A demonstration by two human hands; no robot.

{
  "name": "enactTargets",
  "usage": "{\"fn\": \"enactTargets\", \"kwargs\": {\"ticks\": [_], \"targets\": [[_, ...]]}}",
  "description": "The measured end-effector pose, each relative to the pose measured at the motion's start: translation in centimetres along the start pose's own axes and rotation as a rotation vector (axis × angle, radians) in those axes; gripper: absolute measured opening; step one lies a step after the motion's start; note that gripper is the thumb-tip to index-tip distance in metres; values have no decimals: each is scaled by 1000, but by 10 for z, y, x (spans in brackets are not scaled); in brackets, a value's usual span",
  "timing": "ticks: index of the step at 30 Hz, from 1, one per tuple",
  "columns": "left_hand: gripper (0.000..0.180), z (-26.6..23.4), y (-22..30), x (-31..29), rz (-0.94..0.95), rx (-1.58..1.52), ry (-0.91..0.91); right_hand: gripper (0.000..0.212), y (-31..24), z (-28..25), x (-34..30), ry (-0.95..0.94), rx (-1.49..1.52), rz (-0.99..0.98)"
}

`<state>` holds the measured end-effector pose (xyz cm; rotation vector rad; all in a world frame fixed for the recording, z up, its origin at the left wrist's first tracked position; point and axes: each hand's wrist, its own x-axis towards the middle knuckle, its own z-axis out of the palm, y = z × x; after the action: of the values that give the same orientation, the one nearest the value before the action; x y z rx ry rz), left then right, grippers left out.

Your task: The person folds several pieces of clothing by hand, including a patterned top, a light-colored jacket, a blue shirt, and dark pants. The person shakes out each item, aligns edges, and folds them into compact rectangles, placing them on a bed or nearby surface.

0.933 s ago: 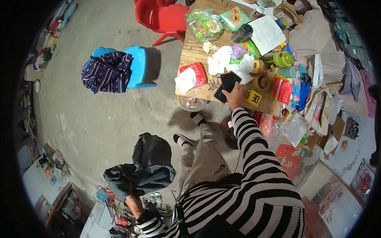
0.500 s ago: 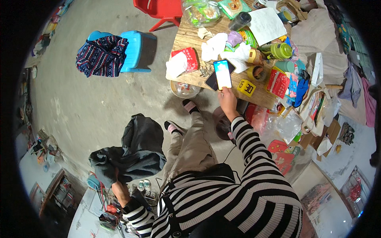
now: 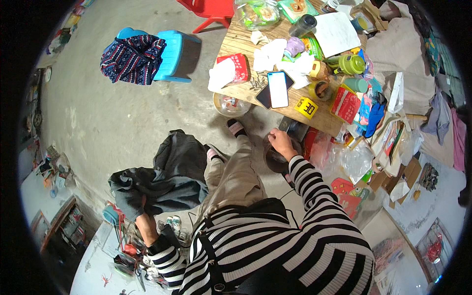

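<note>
My left hand (image 3: 146,229) is closed on a dark grey cloth garment (image 3: 167,174), which hangs bunched at the lower left; the fingertips are hidden in its folds. My right hand (image 3: 281,143) is just off the table's near edge, its fingers curled in with nothing visible in them. Beyond it a phone with a lit white screen (image 3: 278,90) lies on the table, partly over a dark phone or flat dark case (image 3: 264,98). To their right stands a small yellow digital clock (image 3: 306,107).
The wooden table (image 3: 231,43) carries tissues (image 3: 270,55), a red packet (image 3: 239,67), a green bottle (image 3: 350,64) and a dark cup (image 3: 303,25). A blue stool (image 3: 172,56) holds a patterned garment (image 3: 132,60). A clear-sided bin (image 3: 231,105) stands under the table edge; plastic bags (image 3: 355,160) lie at right.
My right hand has left the phone and drawn back toward me, off the table. The phone's screen has turned plainer white. My left hand still grips the garment, and the view has shifted slightly.
</note>
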<state>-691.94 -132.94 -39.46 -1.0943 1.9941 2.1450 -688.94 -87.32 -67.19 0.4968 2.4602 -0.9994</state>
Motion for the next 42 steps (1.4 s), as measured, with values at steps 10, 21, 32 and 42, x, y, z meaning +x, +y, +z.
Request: {"fn": "enactTargets", "kwargs": {"ticks": [10,21,32,42], "targets": [[37,-18,-5,-6,-19,5,62,39,-60,-20,18,-320,-16,-213],[46,-18,-3,-7,-8,-189,79,78,-265,-61,-19,-832,176,-585],[41,-28,19,0,207,-193,-18,70,-385,20,-117,-607,37,-817],[43,-97,17,5,134,-421,32,24,-426,45,-145,-610,158,-887]]}}
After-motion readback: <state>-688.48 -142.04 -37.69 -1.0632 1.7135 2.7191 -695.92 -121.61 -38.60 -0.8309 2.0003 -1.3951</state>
